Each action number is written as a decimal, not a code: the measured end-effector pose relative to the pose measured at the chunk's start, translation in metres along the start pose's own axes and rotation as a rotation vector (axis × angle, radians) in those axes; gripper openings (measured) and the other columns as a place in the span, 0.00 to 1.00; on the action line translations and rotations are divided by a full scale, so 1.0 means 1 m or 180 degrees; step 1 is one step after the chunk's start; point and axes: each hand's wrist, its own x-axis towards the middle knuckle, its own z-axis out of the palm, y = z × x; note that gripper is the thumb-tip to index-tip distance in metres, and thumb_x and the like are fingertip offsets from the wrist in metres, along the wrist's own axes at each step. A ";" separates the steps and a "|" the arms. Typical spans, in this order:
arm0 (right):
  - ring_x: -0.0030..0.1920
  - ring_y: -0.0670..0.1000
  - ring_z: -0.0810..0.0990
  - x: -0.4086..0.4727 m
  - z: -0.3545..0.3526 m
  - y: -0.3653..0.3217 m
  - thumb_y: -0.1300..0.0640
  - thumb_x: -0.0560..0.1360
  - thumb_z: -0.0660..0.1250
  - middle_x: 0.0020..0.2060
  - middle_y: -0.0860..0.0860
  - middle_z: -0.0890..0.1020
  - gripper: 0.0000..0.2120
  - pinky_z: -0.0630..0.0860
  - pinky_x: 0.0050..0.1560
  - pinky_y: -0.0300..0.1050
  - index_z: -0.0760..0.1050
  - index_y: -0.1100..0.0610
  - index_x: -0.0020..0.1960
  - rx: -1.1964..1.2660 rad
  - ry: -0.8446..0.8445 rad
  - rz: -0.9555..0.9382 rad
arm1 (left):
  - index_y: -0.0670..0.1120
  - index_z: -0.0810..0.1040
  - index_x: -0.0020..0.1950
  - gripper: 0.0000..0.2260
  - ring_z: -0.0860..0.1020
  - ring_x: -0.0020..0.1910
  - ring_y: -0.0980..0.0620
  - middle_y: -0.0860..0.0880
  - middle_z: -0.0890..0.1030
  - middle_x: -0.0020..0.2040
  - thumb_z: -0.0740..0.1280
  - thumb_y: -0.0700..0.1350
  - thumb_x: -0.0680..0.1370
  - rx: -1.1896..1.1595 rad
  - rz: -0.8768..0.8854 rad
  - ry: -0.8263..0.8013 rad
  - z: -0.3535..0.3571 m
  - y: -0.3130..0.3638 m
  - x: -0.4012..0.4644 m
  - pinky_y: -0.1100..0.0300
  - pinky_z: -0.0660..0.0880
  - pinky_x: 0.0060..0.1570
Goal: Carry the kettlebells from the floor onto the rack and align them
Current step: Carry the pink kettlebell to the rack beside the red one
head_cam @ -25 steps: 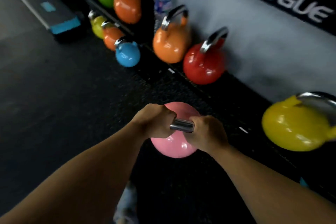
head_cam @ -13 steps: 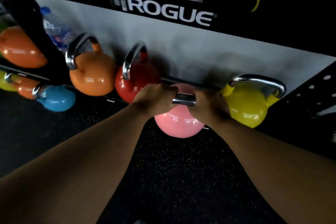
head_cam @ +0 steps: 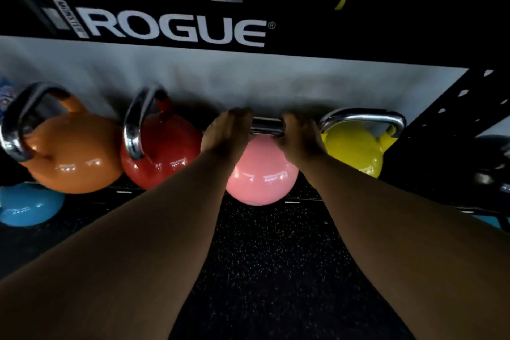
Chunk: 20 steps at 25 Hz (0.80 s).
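Both hands, left hand (head_cam: 226,134) & right hand (head_cam: 299,135), fingers wrapped tight round the steel handle of the pink kettlebell (head_cam: 262,174). It's mid-frame, now slotted betw. red kettlebell (head_cam: 162,154) & yellow kettlebell (head_cam: 356,152) at the rack (head_cam: 447,124) edge, closer in than 0.5 s ago. Orange kettlebell (head_cam: 71,157) far left.

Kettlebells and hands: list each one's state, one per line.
pink kettlebell: held by its handle, between red and yellow; whether it rests on the rack is unclear
left hand: grip closed on the handle
right hand: grip closed on the handle
orange kettlebell: upright on rack
red kettlebell: upright on rack
yellow kettlebell: upright on rack
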 end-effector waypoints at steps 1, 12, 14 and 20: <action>0.52 0.67 0.81 0.007 0.001 0.001 0.57 0.69 0.71 0.48 0.64 0.84 0.12 0.76 0.49 0.53 0.79 0.60 0.50 -0.0036 -0.0119 -0.0010 | 0.46 0.75 0.51 0.08 0.80 0.52 0.36 0.41 0.82 0.51 0.67 0.44 0.72 -0.0040 -0.0066 0.0048 0.002 -0.001 0.005 0.48 0.76 0.44; 0.52 0.65 0.80 0.034 -0.001 0.008 0.57 0.70 0.69 0.47 0.61 0.84 0.08 0.74 0.46 0.51 0.77 0.58 0.48 -0.0051 -0.0358 0.0015 | 0.46 0.75 0.48 0.06 0.79 0.52 0.34 0.38 0.81 0.50 0.61 0.40 0.73 -0.0159 0.0057 0.0213 0.008 -0.007 0.027 0.45 0.76 0.46; 0.54 0.66 0.78 0.035 0.000 0.009 0.56 0.71 0.68 0.49 0.62 0.82 0.10 0.75 0.49 0.54 0.76 0.58 0.50 -0.0152 -0.0435 0.0015 | 0.46 0.76 0.49 0.08 0.79 0.52 0.34 0.39 0.81 0.51 0.62 0.40 0.73 -0.0130 0.0049 0.0172 0.006 -0.006 0.026 0.46 0.76 0.47; 0.60 0.64 0.70 0.021 -0.024 0.008 0.49 0.73 0.70 0.58 0.60 0.73 0.23 0.73 0.57 0.59 0.69 0.54 0.65 -0.0236 -0.0692 -0.0221 | 0.48 0.70 0.58 0.18 0.76 0.55 0.38 0.41 0.75 0.57 0.68 0.42 0.70 -0.0298 -0.0023 -0.0205 -0.010 0.002 0.020 0.44 0.77 0.51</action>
